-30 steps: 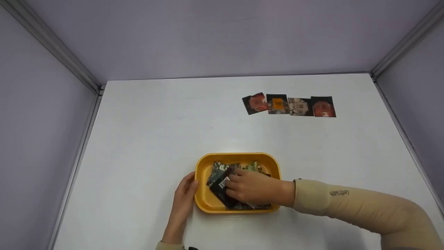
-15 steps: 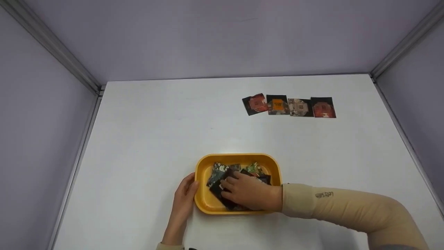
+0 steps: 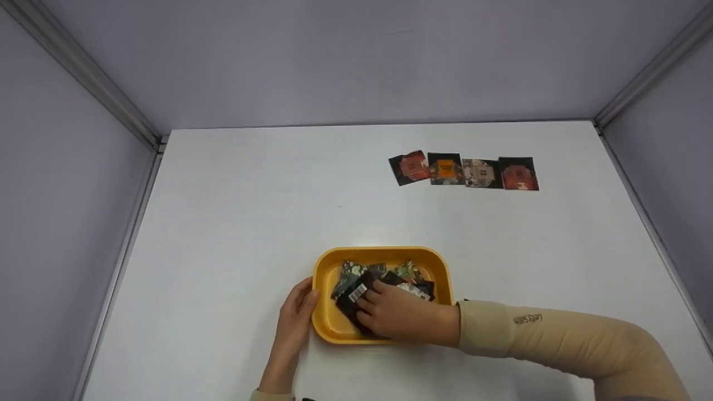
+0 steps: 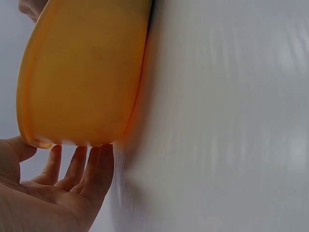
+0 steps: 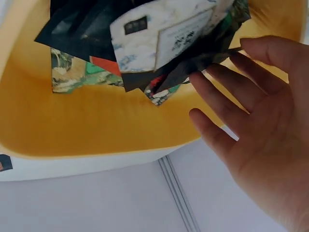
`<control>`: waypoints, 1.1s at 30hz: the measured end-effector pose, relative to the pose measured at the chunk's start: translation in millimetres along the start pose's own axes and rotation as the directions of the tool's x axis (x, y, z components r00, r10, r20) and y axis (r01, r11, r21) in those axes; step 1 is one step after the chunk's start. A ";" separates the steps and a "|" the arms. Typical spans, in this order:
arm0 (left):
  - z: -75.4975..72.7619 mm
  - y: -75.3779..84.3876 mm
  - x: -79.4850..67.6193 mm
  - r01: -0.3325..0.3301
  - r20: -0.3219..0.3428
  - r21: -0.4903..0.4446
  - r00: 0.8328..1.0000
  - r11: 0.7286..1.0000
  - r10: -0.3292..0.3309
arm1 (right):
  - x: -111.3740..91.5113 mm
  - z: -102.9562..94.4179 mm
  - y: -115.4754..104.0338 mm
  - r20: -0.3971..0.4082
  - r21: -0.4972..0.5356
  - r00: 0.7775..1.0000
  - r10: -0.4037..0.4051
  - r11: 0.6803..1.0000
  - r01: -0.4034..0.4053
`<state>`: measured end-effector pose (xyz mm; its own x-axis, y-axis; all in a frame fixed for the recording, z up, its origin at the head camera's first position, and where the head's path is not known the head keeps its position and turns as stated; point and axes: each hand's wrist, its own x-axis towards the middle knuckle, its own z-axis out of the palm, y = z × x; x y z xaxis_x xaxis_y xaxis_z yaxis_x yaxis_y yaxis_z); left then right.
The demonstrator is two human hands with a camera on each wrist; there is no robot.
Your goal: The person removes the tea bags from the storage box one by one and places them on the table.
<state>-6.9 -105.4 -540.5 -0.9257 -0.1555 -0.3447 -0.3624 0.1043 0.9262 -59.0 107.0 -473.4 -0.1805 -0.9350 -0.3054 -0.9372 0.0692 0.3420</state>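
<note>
A yellow plastic tray (image 3: 328, 328) stands on the white table, with several small printed packets piled inside. My left hand (image 3: 296, 312) holds its left end, the thumb at the rim and the fingertips against the outer wall, as the left wrist view shows. My right hand (image 3: 398, 312) reaches into the tray over the packets. Its thumb and fingers pinch the edge of a black packet (image 3: 348, 303) with a white barcode label. In the right wrist view, a pale packet with a printed code (image 5: 145, 43) lies beside the fingertips, with green and red packets partly hidden underneath.
Near the back right of the white table (image 3: 234, 223) lies a row of flat square packets: a red-and-black one (image 3: 411, 167), an orange one (image 3: 445, 168), a pale one (image 3: 482, 173) and another red one (image 3: 519, 174). Grey-lilac walls (image 3: 356, 61) enclose the table.
My right hand has shifted slightly toward the tray's near side, showing more packets at the right and the barcode again. The left hand and the tray have stayed put.
</note>
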 end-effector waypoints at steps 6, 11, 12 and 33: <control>-0.2 0.6 -0.7 -0.014 0.002 -0.007 1.000 1.000 0.014 | 2.1 -7.8 -1.3 -0.101 -0.039 0.995 0.019 0.999 -0.023; -0.2 -0.8 0.2 0.002 0.007 -0.021 1.000 1.000 -0.002 | 1.9 -11.5 -0.7 -0.287 -0.035 0.957 0.031 0.998 -0.043; -0.5 -0.8 0.2 0.007 0.009 -0.020 1.000 1.000 -0.007 | 1.7 -12.4 -0.5 -0.324 -0.032 0.946 0.033 0.998 -0.046; -3.4 0.2 -0.8 -0.028 0.019 0.009 0.999 1.000 0.028 | -19.7 -26.0 36.7 -0.577 0.128 0.801 0.161 0.986 -0.106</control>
<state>-5.8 -108.6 -539.5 -0.9375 -0.1341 -0.3212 -0.3370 0.1178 0.9341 -82.1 118.8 -431.7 -0.1229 -0.9383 0.3233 -0.9434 0.2116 0.2554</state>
